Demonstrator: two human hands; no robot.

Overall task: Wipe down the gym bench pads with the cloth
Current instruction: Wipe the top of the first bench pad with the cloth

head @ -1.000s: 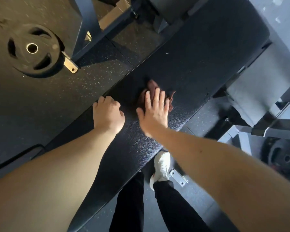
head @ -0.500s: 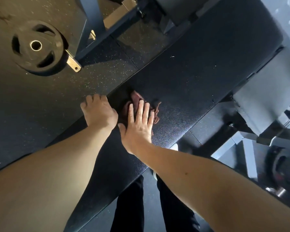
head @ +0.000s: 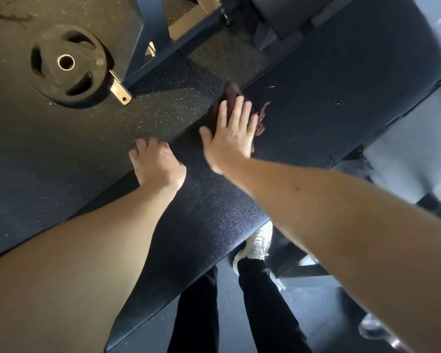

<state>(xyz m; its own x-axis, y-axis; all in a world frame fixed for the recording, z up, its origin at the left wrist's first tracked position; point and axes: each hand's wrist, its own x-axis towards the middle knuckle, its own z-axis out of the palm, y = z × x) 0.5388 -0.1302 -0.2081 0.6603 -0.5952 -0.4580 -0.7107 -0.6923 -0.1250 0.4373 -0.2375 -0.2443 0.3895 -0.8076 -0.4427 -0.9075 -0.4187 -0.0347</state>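
A long black textured bench pad (head: 323, 98) runs diagonally from lower left to upper right. A dark reddish-brown cloth (head: 231, 96) lies on it near its left edge. My right hand (head: 231, 137) lies flat on the cloth with straight fingers, pressing it onto the pad; most of the cloth is hidden beneath it. My left hand (head: 155, 165) rests on the pad's left edge just behind, its fingers curled over the side of the pad.
A black weight plate (head: 66, 64) lies on the speckled rubber floor at upper left, beside a blue-grey steel frame (head: 153, 39) with a brass foot. More frame parts stand at right. My legs and a white shoe (head: 255, 247) are beside the bench below.
My right hand has slid the cloth along the pad toward its far end and left edge, away from my left hand. The left hand stays on the pad's edge.
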